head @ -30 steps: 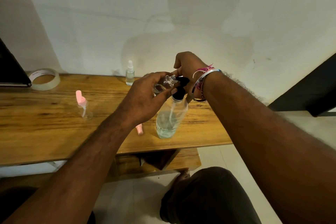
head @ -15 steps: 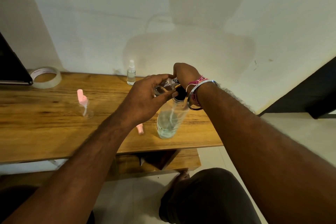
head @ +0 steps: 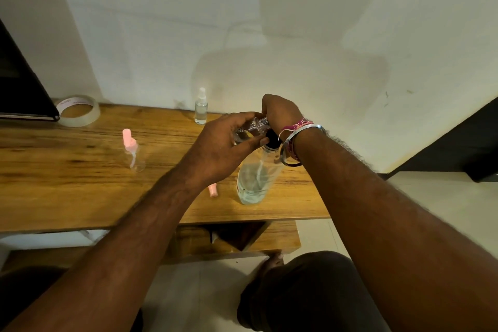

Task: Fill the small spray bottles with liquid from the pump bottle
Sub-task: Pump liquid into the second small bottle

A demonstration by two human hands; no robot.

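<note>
Partly hidden: left hand (head: 215, 148) grips small bottle (head: 250, 129); right hand (head: 280, 113) curled over pump head (head: 272, 140), grip unclear.

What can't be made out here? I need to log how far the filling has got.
Head view only:
- Pump head of the pump bottle: hidden under the right hand.
- Liquid level in the small bottle: covered by the left hand.
- Pink cap: partly behind the left wrist.
</note>
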